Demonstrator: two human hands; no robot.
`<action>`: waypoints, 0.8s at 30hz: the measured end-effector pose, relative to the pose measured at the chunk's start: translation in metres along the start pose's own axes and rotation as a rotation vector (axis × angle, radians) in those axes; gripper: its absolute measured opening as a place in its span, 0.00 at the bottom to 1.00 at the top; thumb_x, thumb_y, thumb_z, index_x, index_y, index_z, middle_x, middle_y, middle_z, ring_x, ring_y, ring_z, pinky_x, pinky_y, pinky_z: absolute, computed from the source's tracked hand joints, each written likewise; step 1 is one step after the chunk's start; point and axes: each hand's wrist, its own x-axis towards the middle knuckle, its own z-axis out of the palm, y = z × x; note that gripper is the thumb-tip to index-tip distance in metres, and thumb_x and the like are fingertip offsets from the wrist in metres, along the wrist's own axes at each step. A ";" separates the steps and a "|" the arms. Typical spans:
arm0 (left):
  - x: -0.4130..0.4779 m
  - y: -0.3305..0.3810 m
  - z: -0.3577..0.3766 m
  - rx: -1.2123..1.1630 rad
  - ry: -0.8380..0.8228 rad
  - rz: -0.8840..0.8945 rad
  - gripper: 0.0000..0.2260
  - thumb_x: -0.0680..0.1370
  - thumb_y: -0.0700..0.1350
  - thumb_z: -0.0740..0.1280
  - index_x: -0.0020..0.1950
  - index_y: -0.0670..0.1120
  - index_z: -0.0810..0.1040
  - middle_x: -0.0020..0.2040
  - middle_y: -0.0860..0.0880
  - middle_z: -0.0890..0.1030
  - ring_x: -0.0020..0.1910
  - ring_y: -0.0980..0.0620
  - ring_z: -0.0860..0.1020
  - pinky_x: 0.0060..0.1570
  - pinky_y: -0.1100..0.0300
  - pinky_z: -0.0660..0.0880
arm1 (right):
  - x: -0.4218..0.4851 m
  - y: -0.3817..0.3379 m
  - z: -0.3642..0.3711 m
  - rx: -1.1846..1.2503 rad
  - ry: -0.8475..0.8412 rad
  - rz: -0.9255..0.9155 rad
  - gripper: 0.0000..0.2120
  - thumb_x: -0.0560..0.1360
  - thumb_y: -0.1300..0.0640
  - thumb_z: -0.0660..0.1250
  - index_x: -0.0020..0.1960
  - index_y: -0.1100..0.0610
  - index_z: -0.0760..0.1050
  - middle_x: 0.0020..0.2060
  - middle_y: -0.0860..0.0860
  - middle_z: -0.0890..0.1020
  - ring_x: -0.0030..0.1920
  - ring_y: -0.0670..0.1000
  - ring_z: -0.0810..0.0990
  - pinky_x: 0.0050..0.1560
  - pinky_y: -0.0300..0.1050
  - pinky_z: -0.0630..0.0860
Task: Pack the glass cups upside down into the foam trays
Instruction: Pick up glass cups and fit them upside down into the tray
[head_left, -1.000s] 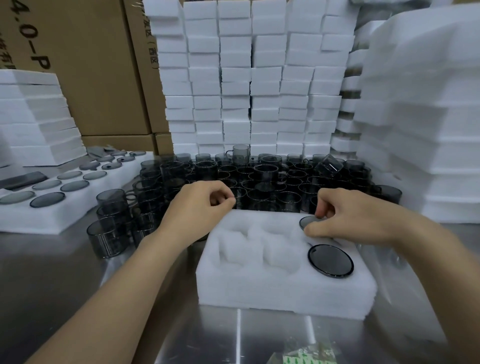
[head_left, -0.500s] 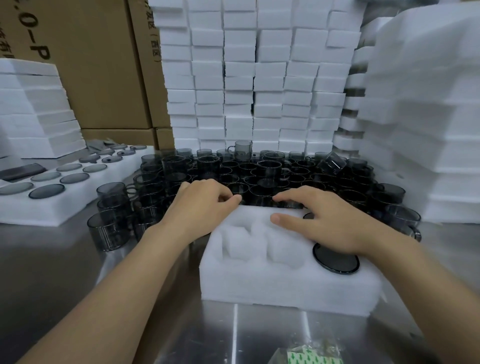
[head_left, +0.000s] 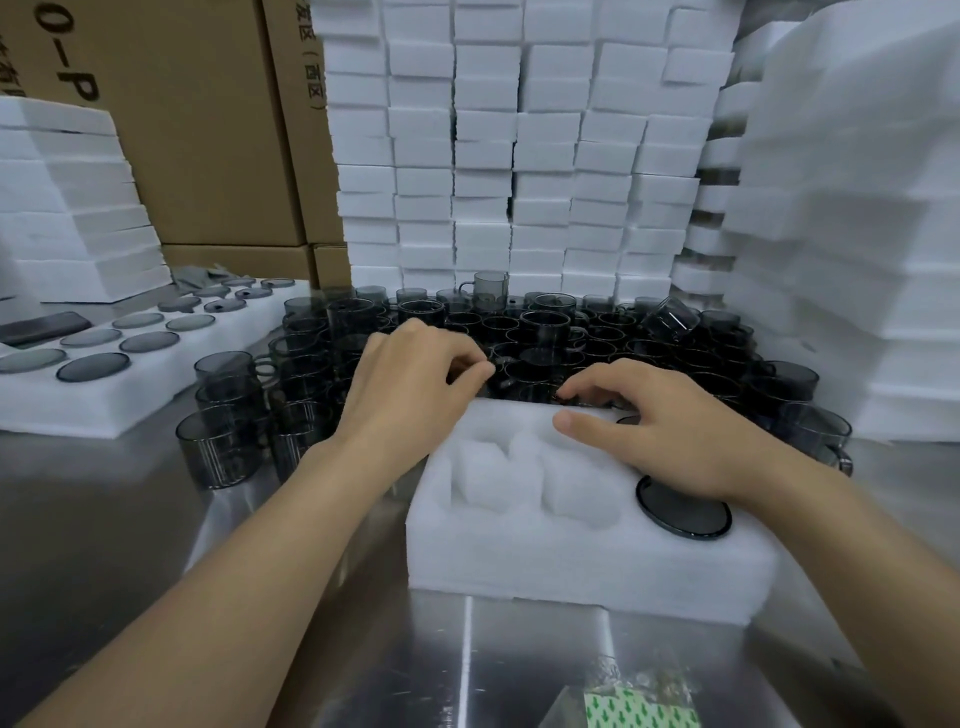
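Foam stacks (head_left: 519, 156) wall in the back and both sides of the steel counter (head_left: 130, 519). A crowd of smoky cups (head_left: 545, 322) stands mostly rim-up at twelve o'clock of the tray (head_left: 571, 566), right against its far edge. A filled tray (head_left: 78, 405) lies off at ten o'clock. In the near tray one cup (head_left: 683, 512) sits base-up in the pocket at four o'clock, and the pockets toward nine look empty.

The left grip (head_left: 415, 384) curls over the cups just past the tray's eleven o'clock corner, thumb and forefinger close together. I can't tell whether they have a rim between them. The right grip (head_left: 660, 426) hangs over the far edge at one o'clock, fingers arched onto cup rims and thumb straight above the foam, holding nothing.

To my eye this is the pick. I'd take one cup per grip from the nearest row and hold it by the wall, not the handle. Lift it straight up so its neighbours don't clink or tip, then turn it over above the tray. Seat it squarely in an empty pocket until the base sits level with the foam.
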 end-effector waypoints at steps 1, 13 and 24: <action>0.000 0.001 0.000 -0.017 0.064 0.037 0.07 0.85 0.53 0.69 0.55 0.56 0.88 0.47 0.61 0.84 0.56 0.51 0.79 0.63 0.42 0.76 | 0.000 0.000 0.000 0.000 0.022 -0.013 0.23 0.75 0.32 0.67 0.66 0.40 0.80 0.57 0.39 0.80 0.60 0.40 0.78 0.66 0.48 0.76; -0.007 0.030 0.011 -0.219 0.324 0.436 0.05 0.83 0.46 0.74 0.56 0.48 0.88 0.65 0.49 0.78 0.65 0.47 0.77 0.67 0.58 0.71 | 0.000 -0.003 0.002 0.170 0.475 -0.204 0.11 0.76 0.42 0.77 0.54 0.45 0.79 0.43 0.40 0.84 0.47 0.42 0.84 0.46 0.32 0.76; -0.007 0.028 0.010 -0.443 0.169 0.242 0.32 0.77 0.55 0.78 0.78 0.60 0.70 0.68 0.61 0.79 0.69 0.59 0.78 0.54 0.53 0.82 | -0.003 -0.010 -0.001 0.158 0.613 -0.333 0.09 0.79 0.50 0.77 0.47 0.51 0.79 0.40 0.39 0.85 0.44 0.44 0.85 0.44 0.32 0.77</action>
